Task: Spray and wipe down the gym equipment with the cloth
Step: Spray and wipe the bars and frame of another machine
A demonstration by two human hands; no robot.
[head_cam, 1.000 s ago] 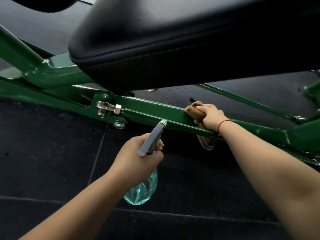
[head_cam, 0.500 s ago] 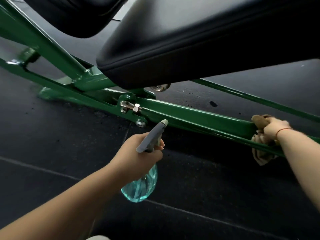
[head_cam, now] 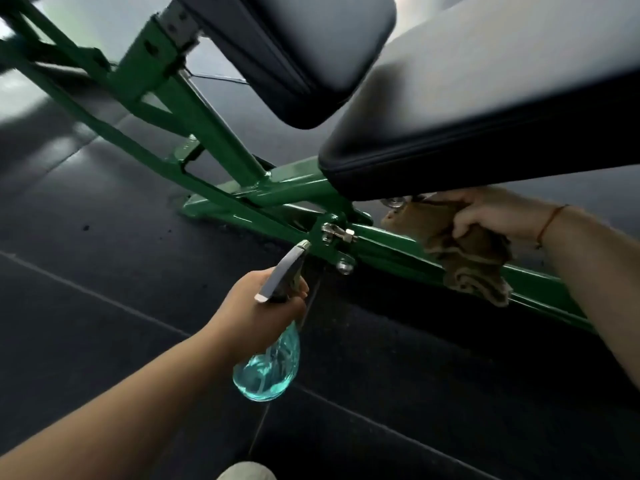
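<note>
Looking down from the head view: gripping the bottle (head_cam: 266, 372) in the left hand (head_cam: 252, 310), low and centre, with fingers curled round neck and trigger and the nozzle (head_cam: 304, 244) aimed up and away at the bolt (head_cam: 341, 233) on the green rail (head_cam: 391, 245). Clutching the cloth (head_cam: 467, 261) in the right hand (head_cam: 491, 211), off to the right and higher, tucked just under the edge of the big black pad (head_cam: 485, 98); bunched in the fist, draping down over the rail and touching it. Working with the hands well apart, each clamped on its own tool, neither free.

Reading the rail's long axis as a slant from upper left, past the bolt, down to lower right, running beyond the left hand and under the right. Placing the bolted joint between the two hands: just beyond the nozzle, and left of the cloth. Judging the left hand nearer the joint for spraying, the right nearer the stretch of rail under the cloth. Possibly pressing the cloth's upper corner against a fitting beneath the pad, though too blurred and shadowed to tell.

Judging the next move as a stroke along that slant: sliding the cloth leftward toward the joint, or spraying there first. Minding the overhang of the pad above the right hand, and the second pad (head_cam: 304, 46) further up left. Noting dark floor (head_cam: 104, 323) beneath all of it.
</note>
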